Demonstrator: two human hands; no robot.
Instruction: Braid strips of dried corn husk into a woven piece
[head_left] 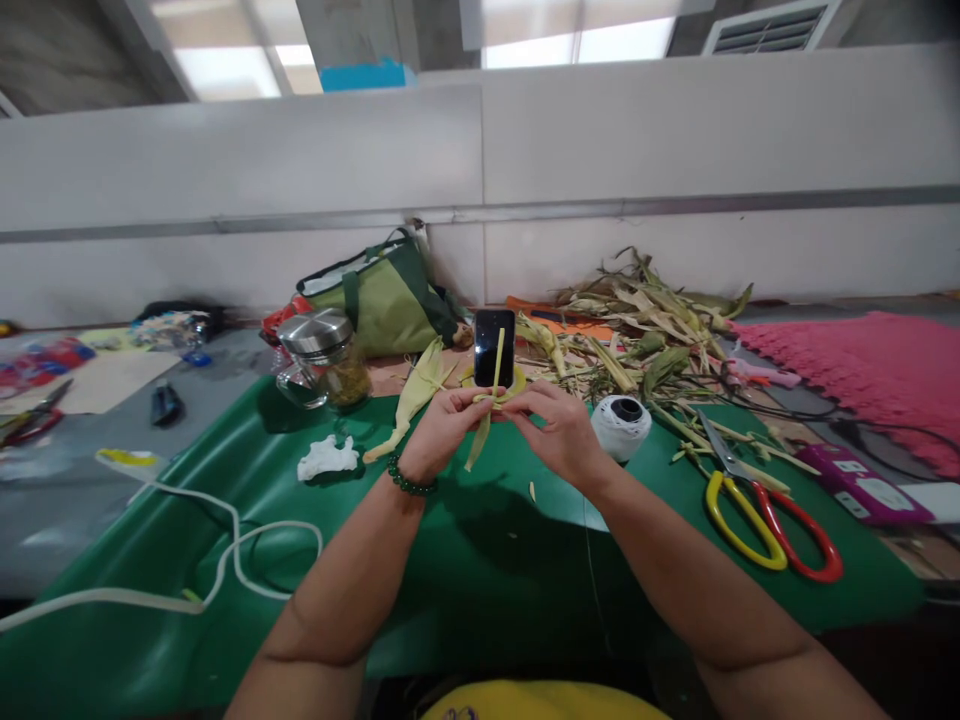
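My left hand (pixel 448 425) and my right hand (pixel 556 425) meet above the green mat (pixel 480 580), both closed on a pale green corn husk strip (pixel 499 362). One end of the strip points upward between the hands, and a wider leafy end hangs below my left fingers. A green bead bracelet (pixel 409 478) circles my left wrist. Behind my hands a dark-screened phone (pixel 494 345) stands upright. To the right of my right hand sits a spool of white thread (pixel 621 428). A pale husk piece (pixel 414 395) lies to the left of my left hand.
Scissors (pixel 757 500) with yellow and red handles lie at right, near a heap of dry husks (pixel 652 310). A lidded glass jar (pixel 330 365), crumpled white tissue (pixel 328 458) and white cable (pixel 232 540) are at left. A green bag (pixel 382 300) leans behind.
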